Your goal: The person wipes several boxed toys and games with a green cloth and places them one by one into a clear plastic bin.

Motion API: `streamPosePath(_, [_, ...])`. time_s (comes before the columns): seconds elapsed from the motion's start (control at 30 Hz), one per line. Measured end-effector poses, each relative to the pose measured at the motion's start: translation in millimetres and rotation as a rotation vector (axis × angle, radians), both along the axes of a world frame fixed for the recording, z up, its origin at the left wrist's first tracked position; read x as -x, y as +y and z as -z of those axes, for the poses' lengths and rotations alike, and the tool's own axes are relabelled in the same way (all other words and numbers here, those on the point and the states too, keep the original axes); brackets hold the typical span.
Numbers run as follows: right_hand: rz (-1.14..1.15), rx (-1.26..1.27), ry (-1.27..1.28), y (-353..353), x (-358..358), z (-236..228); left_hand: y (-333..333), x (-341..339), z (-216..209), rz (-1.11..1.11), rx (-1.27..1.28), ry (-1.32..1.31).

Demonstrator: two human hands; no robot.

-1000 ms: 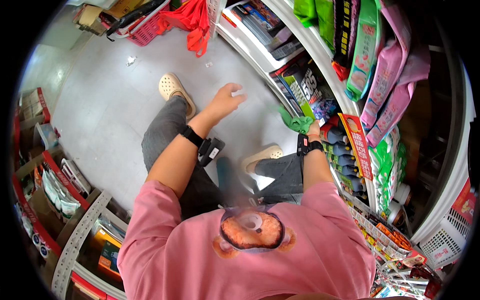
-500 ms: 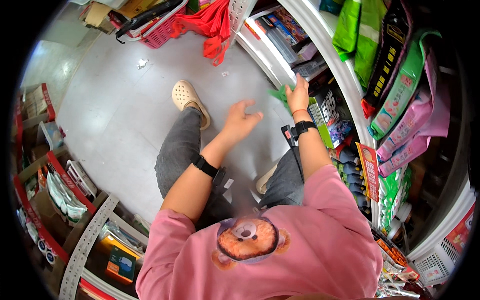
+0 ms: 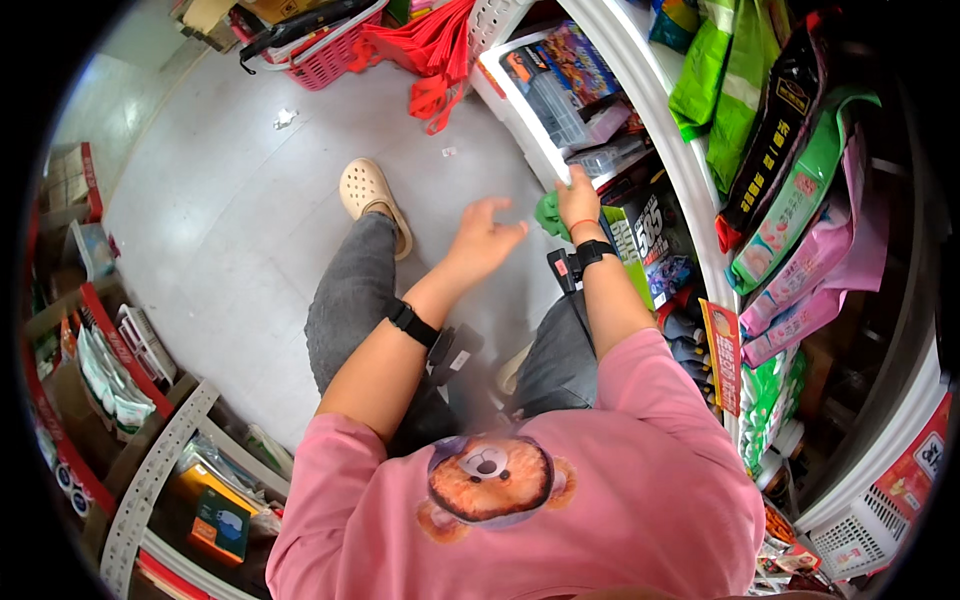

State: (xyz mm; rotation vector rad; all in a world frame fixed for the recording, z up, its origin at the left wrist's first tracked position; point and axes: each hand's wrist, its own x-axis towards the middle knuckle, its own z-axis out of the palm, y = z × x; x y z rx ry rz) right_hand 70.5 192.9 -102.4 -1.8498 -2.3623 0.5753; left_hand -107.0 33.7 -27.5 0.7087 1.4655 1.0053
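My right hand [image 3: 579, 203] is closed around a crumpled green cloth [image 3: 550, 214], which bulges out on its left side. Its fingertips meet the near corner of a white open container [image 3: 530, 118] at the low shelf. Inside that container lie a clear plastic case [image 3: 553, 108], colourful boxes [image 3: 582, 62] and other small packages. To the left, my left hand [image 3: 487, 240] hovers over the floor with its fingers apart and nothing in them. A black and green printed box [image 3: 655, 235] stands just right of my right hand.
Hanging bags [image 3: 735, 100] line the curved white shelf edge [image 3: 665, 90] at right. A pink basket [image 3: 335, 62] and red bags [image 3: 435, 45] sit on the floor ahead. Stocked shelves with a perforated metal post [image 3: 150, 490] stand at left. My legs straddle the grey floor [image 3: 240, 220].
My right hand has moved slightly left and down, closing from spread fingers to a grip. The white container sits farther out, showing more of its contents. My left hand stays nearly still.
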Motion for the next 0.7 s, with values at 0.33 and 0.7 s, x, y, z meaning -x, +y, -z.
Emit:
streamPosePath(0.33, [0.075, 0.129, 0.071, -75.5, 24.7, -0.1, 6.6, -6.3, 0.3, -0.079, -0.069, 0.125])
streamPosePath(0.7, [-0.015, 0.111, 0.236, -85.6, -12.0, -56.0, 4.8, 4.6, 25.6, -0.085, -0.123, 0.207])
